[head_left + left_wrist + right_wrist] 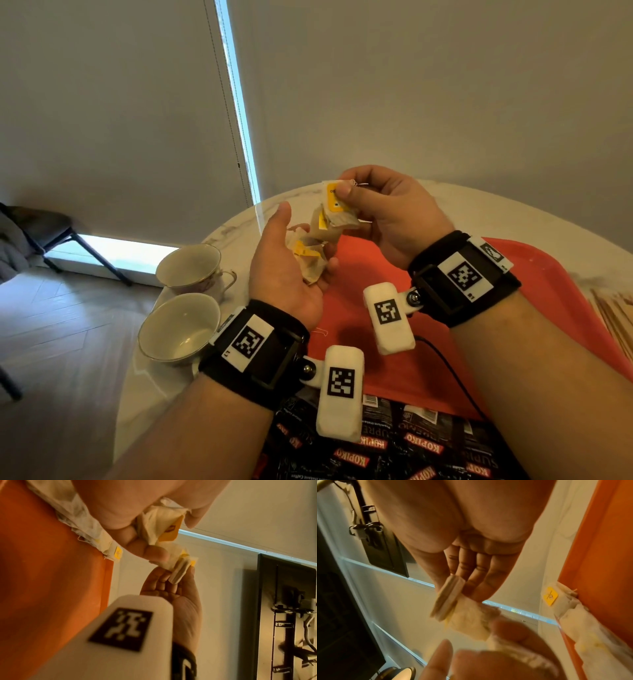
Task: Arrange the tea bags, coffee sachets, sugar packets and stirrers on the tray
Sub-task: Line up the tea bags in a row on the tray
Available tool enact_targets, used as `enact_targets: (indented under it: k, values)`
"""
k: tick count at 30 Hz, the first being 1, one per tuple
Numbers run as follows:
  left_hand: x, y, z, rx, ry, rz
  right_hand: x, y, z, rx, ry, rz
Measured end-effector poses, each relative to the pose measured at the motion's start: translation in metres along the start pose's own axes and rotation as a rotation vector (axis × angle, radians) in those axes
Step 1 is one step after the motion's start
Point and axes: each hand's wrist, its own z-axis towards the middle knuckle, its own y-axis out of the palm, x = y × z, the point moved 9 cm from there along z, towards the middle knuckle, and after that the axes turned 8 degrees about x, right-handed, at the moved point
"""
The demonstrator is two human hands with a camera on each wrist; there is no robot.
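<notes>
Above the far-left part of the red tray (428,359), a small stack of white tea bags (337,209) with yellow tags is pinched in the right hand (387,212), flat faces together. More crumpled tea bags (308,258) lie in the cupped left hand (284,263), just left of the tray's edge. A row of tea bags (570,609) lies along the tray's edge. Black coffee sachets (394,448) overlap the tray's near edge. Pale wooden stirrers (616,315) lie off its right side.

The head view looks forward and down over both wrists. Each wrist view looks close along its palm; all three share the tea bags (337,214) held between them.
</notes>
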Motion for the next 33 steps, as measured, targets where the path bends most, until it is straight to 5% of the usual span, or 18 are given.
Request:
enact_targets:
  k: [9,14,20,27,33]
  values:
    - [0.002,0.006,-0.003,-0.003,0.152,0.205,0.010,-0.003,0.002,0.022,0.021,-0.100]
    - [0.015,0.001,-0.003,0.058,0.260,0.161,0.017,-0.003,0.001,-0.047,0.113,-0.201]
    - [0.021,-0.011,0.000,0.168,0.285,0.098,0.010,-0.016,0.005,0.044,0.104,-0.080]
    - [0.024,-0.001,-0.005,0.061,0.383,0.195,0.021,-0.002,-0.003,-0.052,0.178,-0.148]
    - [0.030,-0.009,-0.004,0.140,0.426,0.190,0.018,-0.007,-0.002,0.004,0.194,-0.144]
